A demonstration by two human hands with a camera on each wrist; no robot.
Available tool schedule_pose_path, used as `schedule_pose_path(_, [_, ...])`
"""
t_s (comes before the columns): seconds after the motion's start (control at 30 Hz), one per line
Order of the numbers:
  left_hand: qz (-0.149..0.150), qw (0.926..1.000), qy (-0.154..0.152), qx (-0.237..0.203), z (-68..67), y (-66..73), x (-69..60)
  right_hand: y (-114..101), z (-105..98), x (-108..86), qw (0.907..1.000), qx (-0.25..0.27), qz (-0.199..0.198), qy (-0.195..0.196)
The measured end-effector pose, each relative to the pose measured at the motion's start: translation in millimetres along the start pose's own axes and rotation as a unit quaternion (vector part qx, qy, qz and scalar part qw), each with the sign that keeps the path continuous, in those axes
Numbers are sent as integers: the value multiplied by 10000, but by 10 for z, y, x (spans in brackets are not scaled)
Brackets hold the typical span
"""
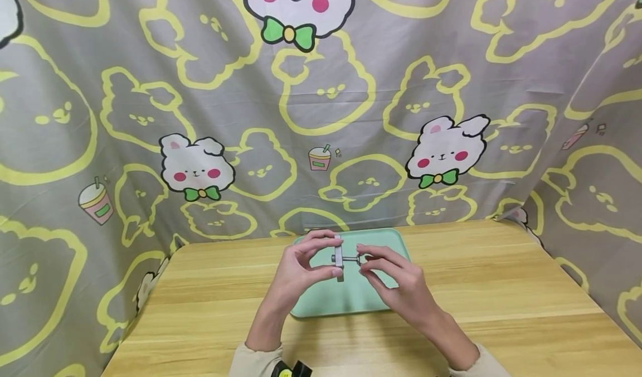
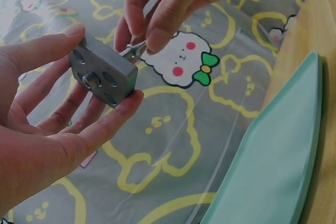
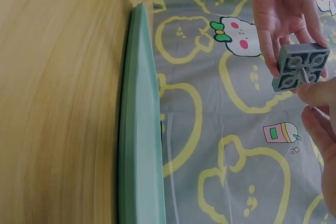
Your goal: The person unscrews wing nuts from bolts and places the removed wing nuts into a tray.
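My left hand grips a grey square block by its edges, thumb on one side and fingers on the other. Round holes sit near the block's corners, and a threaded bolt end pokes out of its centre. From the opposite face, which is ribbed in the right wrist view, a thin metal rod runs toward my right hand. The thumb and fingers of that hand pinch the rod's far end, partly hiding its shape. Both hands hold the piece raised above the green tray.
The tray lies on a wooden table near its back edge. Behind and on both sides hangs a grey curtain printed with yellow outlines and white rabbit faces. A dark device is strapped at the left wrist.
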State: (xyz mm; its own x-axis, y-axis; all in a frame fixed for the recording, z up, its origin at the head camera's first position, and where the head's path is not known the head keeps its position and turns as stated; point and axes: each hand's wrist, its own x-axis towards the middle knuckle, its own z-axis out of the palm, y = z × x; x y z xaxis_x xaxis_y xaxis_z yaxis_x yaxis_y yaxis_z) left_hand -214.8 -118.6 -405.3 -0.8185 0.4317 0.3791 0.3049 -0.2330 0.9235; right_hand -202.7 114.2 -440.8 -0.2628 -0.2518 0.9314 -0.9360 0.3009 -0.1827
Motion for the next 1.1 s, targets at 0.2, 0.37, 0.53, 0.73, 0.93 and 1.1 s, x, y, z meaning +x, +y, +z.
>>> schedule_pose_path(0.2, [-46,10000,37,25,17,15,9,-116,-28,40,9830,917,1572,259])
schedule_pose_path(0.37, [13,10000,18,80,48,12,25,-126,-84,20,8949,2098,3933,209])
schedule_pose_path(0.53, [125,9998,-115,135,73,-12,32,-69,-89,3,8197,2816,4988,43])
schedule_pose_path(0.73, [96,9996,-124,218,91,-38,36,-75,-95,21,7792,3078,5460,3])
schedule_pose_path(0.93, [59,9995,-175,266,105,-58,37,-78,-99,30,7696,3136,5562,-57])
schedule_pose_path(1.1, [36,9994,-174,304,111,-59,37,-83,-105,27,7673,3132,5596,-41])
